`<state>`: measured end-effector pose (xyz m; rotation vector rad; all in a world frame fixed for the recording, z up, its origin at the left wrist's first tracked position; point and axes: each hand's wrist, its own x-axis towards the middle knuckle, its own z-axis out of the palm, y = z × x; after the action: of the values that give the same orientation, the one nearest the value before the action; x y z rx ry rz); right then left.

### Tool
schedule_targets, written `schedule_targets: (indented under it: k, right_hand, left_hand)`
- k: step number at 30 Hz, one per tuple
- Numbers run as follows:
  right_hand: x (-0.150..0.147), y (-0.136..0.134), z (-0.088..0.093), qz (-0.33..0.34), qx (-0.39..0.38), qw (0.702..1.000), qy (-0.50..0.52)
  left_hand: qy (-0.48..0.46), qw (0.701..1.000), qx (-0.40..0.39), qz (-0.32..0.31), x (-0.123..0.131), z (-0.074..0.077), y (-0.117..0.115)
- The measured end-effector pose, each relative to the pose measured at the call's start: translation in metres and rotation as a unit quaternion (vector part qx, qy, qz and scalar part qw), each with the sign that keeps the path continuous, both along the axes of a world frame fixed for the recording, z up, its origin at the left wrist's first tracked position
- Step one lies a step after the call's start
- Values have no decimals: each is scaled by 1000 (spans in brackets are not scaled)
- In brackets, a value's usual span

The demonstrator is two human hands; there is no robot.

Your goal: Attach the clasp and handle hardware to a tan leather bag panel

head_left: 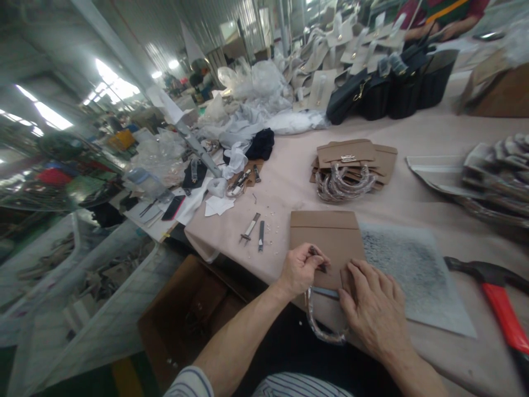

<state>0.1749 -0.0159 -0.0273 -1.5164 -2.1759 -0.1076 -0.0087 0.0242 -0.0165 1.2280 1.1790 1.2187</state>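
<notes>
A flat brown leather bag panel [325,234] lies in front of me at the table's near edge. My left hand [303,269] is closed in a pinch over its lower left part, with a small dark brown piece [317,259] between thumb and fingers. Bent over the panel's lower right side, my right hand [374,303] has its fingertips by a brown tab [345,279] and its thumb at the near edge. A plastic-wrapped bag handle [320,331] loops down below the panel, between both hands; its end under the right hand is hidden.
A grey, dark-speckled board [407,270] and a red-handled hammer [502,311] lie to the right. Stacked panels with wrapped handles [351,160] sit beyond. Left are a metal tool [250,227] and a dark bar [261,236]. Black bags [388,91] stand behind; a co-worker's hands [448,32] show far right.
</notes>
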Motion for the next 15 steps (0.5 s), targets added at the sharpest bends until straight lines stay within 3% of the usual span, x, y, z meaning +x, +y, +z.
schedule_targets:
  k: [8,12,15]
  right_hand:
    - [1,-1,1,-2,-21,1000,20]
    - [0,1,-3,5,-33,999,36]
    - [7,4,-2,48,-32,994,89]
  left_hand:
    - [52,998,18,-41,-3,7,1]
    - [119,989,66,-62,-4,12,1]
    - [164,978,113,-66,-5,10,-1]
